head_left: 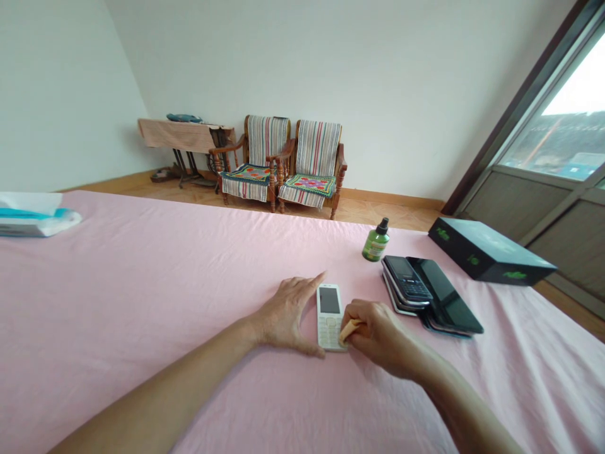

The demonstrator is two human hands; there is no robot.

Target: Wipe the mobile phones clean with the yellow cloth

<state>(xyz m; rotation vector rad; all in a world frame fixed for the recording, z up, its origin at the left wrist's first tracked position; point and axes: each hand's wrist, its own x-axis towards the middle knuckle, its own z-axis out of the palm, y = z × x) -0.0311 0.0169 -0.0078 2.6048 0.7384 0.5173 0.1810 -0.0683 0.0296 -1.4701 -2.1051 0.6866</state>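
A white keypad mobile phone (329,301) lies face up on the pink sheet, its dark screen at the far end. My left hand (288,315) spans its left side, with the thumb at the near corner and the fingers at the far end, bracing it lengthwise. In the closed fingers of my right hand (373,334) is a bunched yellowish cloth (350,329), pressed against the lower right of the phone's keypad. Part of the cloth is hidden inside the fist.
Right of my hands are stacked phones (409,284) and a black tablet (447,296). Behind them stand a green spray bottle (375,243) and a black box (491,249). A tissue pack (38,217) lies far left. Two wooden chairs (309,157) and a cloth-covered sewing table (179,133) line the wall.
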